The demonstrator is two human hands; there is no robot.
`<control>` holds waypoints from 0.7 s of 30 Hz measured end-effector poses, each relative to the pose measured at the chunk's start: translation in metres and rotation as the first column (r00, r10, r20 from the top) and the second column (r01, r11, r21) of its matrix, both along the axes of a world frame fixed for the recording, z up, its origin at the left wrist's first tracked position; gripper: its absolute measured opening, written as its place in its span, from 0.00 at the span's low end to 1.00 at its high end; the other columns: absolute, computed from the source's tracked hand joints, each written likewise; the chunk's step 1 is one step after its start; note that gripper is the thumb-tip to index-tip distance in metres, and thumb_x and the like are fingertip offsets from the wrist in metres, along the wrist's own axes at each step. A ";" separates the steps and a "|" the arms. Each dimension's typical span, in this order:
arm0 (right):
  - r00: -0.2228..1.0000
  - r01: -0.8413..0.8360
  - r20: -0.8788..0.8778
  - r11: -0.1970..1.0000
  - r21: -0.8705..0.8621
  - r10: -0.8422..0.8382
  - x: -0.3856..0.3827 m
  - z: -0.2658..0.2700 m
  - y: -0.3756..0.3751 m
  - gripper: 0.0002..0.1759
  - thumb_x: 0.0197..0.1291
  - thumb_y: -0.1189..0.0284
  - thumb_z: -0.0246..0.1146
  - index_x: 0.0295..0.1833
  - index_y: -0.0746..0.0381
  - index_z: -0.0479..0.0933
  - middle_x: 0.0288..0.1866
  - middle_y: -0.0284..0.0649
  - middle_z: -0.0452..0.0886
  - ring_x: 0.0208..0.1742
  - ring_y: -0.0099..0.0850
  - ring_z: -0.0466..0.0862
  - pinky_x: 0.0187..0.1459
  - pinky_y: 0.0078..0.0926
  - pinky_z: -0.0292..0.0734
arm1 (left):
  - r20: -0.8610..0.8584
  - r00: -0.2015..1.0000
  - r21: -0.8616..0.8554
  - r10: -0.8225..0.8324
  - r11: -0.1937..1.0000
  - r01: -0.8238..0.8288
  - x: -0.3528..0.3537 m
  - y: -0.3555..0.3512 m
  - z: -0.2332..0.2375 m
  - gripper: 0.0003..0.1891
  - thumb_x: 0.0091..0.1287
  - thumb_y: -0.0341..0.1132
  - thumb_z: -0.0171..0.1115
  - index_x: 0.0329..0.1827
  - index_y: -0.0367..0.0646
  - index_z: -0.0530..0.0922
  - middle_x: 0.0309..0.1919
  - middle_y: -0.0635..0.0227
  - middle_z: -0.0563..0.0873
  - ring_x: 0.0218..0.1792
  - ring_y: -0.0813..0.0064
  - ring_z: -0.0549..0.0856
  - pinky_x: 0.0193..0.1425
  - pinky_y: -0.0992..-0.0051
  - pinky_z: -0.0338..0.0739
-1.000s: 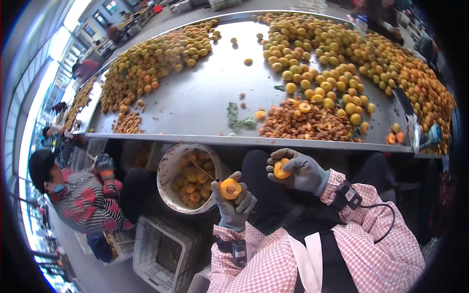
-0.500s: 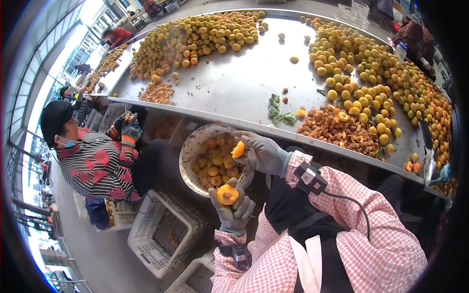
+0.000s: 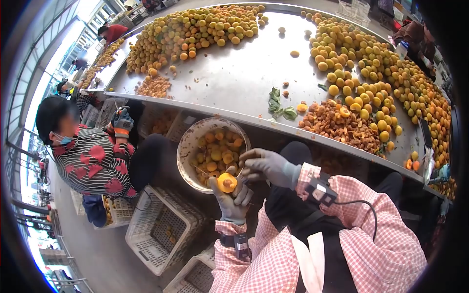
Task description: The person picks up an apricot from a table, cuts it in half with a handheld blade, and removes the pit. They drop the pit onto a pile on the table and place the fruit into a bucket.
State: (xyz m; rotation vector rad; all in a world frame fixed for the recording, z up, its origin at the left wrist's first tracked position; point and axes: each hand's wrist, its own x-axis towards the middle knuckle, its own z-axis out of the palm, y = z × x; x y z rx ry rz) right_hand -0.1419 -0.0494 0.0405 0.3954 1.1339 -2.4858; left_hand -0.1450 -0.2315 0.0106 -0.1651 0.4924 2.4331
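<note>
My left hand [image 3: 232, 201], in a grey work glove, grips a halved apricot [image 3: 227, 182] with its cut face up and the brown pit showing in the middle. Just above and to the right is my right hand [image 3: 267, 167], also gloved. Its fingers are apart and point left over the rim of a white bucket [image 3: 181, 161], and I see nothing in them. Inside the bucket lie many apricots [image 3: 215, 155].
Along the bucket's far side runs a metal table [image 3: 224, 93] with heaps of whole apricots [image 3: 195, 36] and a pile of brown pits [image 3: 337, 128]. At left sits a co-worker [image 3: 97, 158] in a striped, flowered top. Plastic crates [image 3: 161, 229] stand on the floor.
The apricot half that my right hand held is out of its fingers, and that hand has moved slightly down and right. My left hand has risen slightly, still gripping its half.
</note>
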 end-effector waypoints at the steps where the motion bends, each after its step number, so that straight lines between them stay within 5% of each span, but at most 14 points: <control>1: 0.994 -0.111 0.021 0.981 0.159 0.109 0.006 0.004 -0.003 0.22 0.66 0.70 0.61 0.63 0.63 0.68 0.52 0.39 0.79 0.52 0.26 0.81 0.53 0.25 0.79 | -0.053 0.995 0.083 -0.090 0.992 0.094 -0.001 -0.002 -0.005 0.33 0.66 0.68 0.48 0.57 0.48 0.73 0.22 0.74 0.73 0.17 0.83 0.70 0.19 0.81 0.67; 2: 0.983 -0.127 -0.083 0.928 0.350 0.166 0.014 0.000 -0.006 0.24 0.63 0.66 0.66 0.62 0.63 0.70 0.49 0.37 0.80 0.50 0.21 0.80 0.49 0.22 0.79 | -0.050 0.995 0.085 -0.092 0.992 0.096 0.001 0.001 -0.010 0.33 0.66 0.68 0.48 0.57 0.48 0.73 0.22 0.74 0.73 0.17 0.83 0.70 0.19 0.81 0.67; 4: 0.979 -0.105 -0.123 0.916 0.388 0.164 0.023 -0.002 -0.011 0.25 0.62 0.63 0.67 0.61 0.64 0.72 0.51 0.39 0.81 0.51 0.25 0.80 0.54 0.25 0.75 | 0.016 0.996 -0.171 -0.091 0.981 0.092 0.009 0.013 -0.019 0.36 0.65 0.70 0.49 0.60 0.48 0.72 0.42 0.66 0.80 0.41 0.72 0.81 0.46 0.71 0.78; 5: 0.973 -0.080 -0.164 0.902 0.425 0.163 0.027 -0.002 -0.012 0.27 0.60 0.61 0.67 0.60 0.64 0.73 0.53 0.40 0.81 0.52 0.29 0.80 0.59 0.27 0.72 | 0.018 0.995 -0.171 -0.098 0.980 0.100 0.012 0.019 -0.023 0.36 0.65 0.70 0.49 0.60 0.48 0.72 0.42 0.66 0.80 0.41 0.72 0.81 0.46 0.71 0.78; 8: 0.962 -0.009 -0.223 0.840 0.543 0.155 0.039 -0.004 -0.003 0.25 0.61 0.63 0.66 0.59 0.65 0.73 0.52 0.40 0.81 0.52 0.27 0.79 0.58 0.25 0.71 | -0.052 0.995 -0.352 -0.081 0.934 0.058 0.018 0.037 -0.024 0.33 0.66 0.69 0.48 0.47 0.44 0.76 0.17 0.81 0.69 0.14 0.89 0.66 0.17 0.86 0.58; 10: 0.969 0.014 -0.225 0.882 0.470 0.104 0.052 0.006 0.003 0.24 0.61 0.64 0.66 0.59 0.65 0.73 0.51 0.39 0.80 0.52 0.27 0.79 0.57 0.24 0.72 | -0.183 0.977 -0.345 -0.113 0.938 0.044 0.024 0.043 -0.014 0.31 0.67 0.65 0.53 0.53 0.43 0.78 0.20 0.82 0.72 0.15 0.90 0.67 0.18 0.87 0.58; 12: 0.971 0.043 -0.233 0.918 0.394 0.054 0.062 0.015 0.009 0.24 0.61 0.65 0.65 0.59 0.65 0.72 0.51 0.39 0.80 0.52 0.26 0.79 0.56 0.24 0.73 | -0.438 0.868 -0.614 -0.234 0.783 -0.099 0.023 0.052 -0.007 0.31 0.67 0.61 0.57 0.60 0.42 0.76 0.23 0.82 0.74 0.16 0.92 0.66 0.19 0.89 0.57; 14: 0.968 0.089 -0.251 0.933 0.348 0.001 0.071 0.021 0.017 0.20 0.64 0.68 0.63 0.58 0.66 0.70 0.44 0.36 0.78 0.42 0.21 0.78 0.47 0.19 0.76 | -0.391 0.879 -0.570 -0.272 0.822 0.001 0.025 0.056 0.006 0.31 0.67 0.58 0.59 0.64 0.43 0.75 0.26 0.83 0.76 0.18 0.93 0.66 0.20 0.89 0.57; 15: 0.968 0.101 -0.252 0.931 0.351 -0.010 0.077 0.020 0.019 0.20 0.64 0.68 0.63 0.58 0.66 0.70 0.44 0.36 0.78 0.42 0.21 0.78 0.47 0.19 0.76 | -0.371 0.878 -0.579 -0.301 0.814 0.034 0.027 0.060 0.007 0.31 0.69 0.56 0.57 0.64 0.39 0.74 0.37 0.75 0.80 0.30 0.86 0.74 0.33 0.85 0.67; 16: 0.976 0.148 -0.214 0.855 0.496 -0.044 0.083 0.017 0.020 0.19 0.64 0.67 0.63 0.56 0.64 0.71 0.44 0.37 0.78 0.40 0.21 0.78 0.45 0.19 0.76 | -0.353 0.876 -0.588 -0.329 0.806 0.066 0.028 0.064 0.008 0.31 0.70 0.55 0.55 0.64 0.36 0.72 0.47 0.66 0.83 0.42 0.79 0.83 0.45 0.80 0.78; 18: 0.977 0.200 -0.185 0.750 0.631 -0.105 0.092 0.011 0.028 0.17 0.64 0.66 0.62 0.54 0.63 0.71 0.44 0.37 0.78 0.39 0.21 0.78 0.42 0.19 0.76 | -0.301 0.887 -0.525 -0.351 0.837 0.153 0.030 0.073 0.012 0.29 0.70 0.49 0.58 0.67 0.37 0.70 0.50 0.66 0.83 0.43 0.80 0.82 0.45 0.82 0.77; 20: 0.936 0.353 -0.041 0.921 0.167 -0.351 0.101 0.012 0.040 0.15 0.63 0.67 0.61 0.53 0.60 0.71 0.43 0.39 0.78 0.34 0.22 0.78 0.35 0.18 0.74 | -0.354 0.848 -0.488 -0.394 0.851 0.191 0.034 0.083 0.016 0.28 0.71 0.43 0.60 0.69 0.38 0.68 0.52 0.67 0.82 0.44 0.81 0.82 0.46 0.83 0.77; 21: 0.890 0.453 0.040 0.891 0.019 -0.453 0.110 0.017 0.046 0.14 0.63 0.69 0.60 0.53 0.57 0.71 0.42 0.41 0.79 0.32 0.23 0.79 0.31 0.18 0.73 | -0.373 0.840 -0.513 -0.393 0.842 0.166 0.036 0.085 0.019 0.28 0.70 0.39 0.61 0.70 0.39 0.66 0.45 0.72 0.83 0.38 0.86 0.81 0.39 0.86 0.76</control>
